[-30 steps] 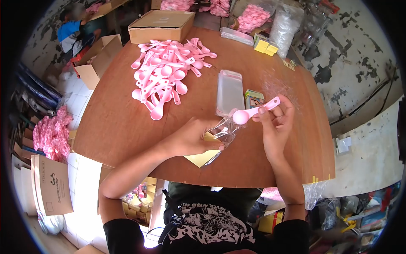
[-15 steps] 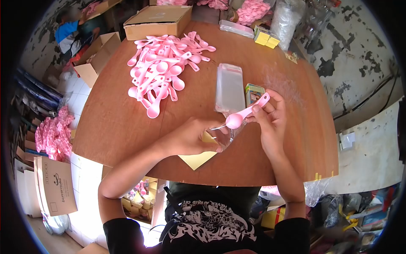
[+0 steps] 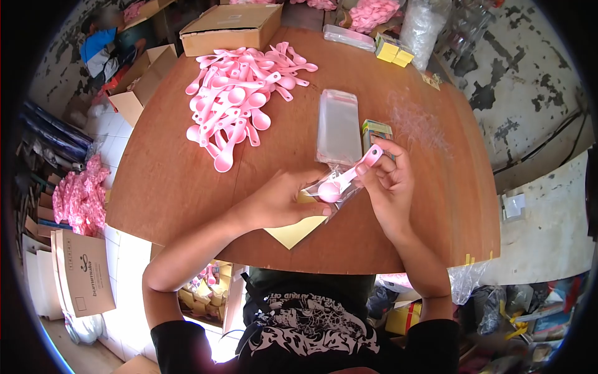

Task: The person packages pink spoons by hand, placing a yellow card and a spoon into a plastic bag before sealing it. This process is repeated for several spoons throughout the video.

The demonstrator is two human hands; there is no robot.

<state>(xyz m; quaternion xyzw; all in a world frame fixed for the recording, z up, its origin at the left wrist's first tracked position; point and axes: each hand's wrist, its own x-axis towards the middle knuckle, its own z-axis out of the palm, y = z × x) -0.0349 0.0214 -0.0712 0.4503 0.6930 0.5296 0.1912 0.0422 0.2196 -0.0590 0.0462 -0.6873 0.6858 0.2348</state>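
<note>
While the left hand (image 3: 280, 202) grips a clear bag (image 3: 314, 187) at centre frame, the right hand (image 3: 392, 187) pinches a pink spoon (image 3: 329, 191) by its handle, bowl apparently inside the bag's mouth.

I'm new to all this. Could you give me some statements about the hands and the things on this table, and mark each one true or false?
1. The right hand holds a pink spoon by its handle. True.

2. The left hand holds a second pink spoon. False: it holds a clear bag, and a yellow sheet shows beneath it.

3. The heap of pink spoons lies left of the stack of clear bags. True.

4. The small green-and-yellow box is between the heap and the stack. False: it is on the right side of the stack.

5. The cardboard box beyond the heap is wide open. False: its top is closed.
</note>
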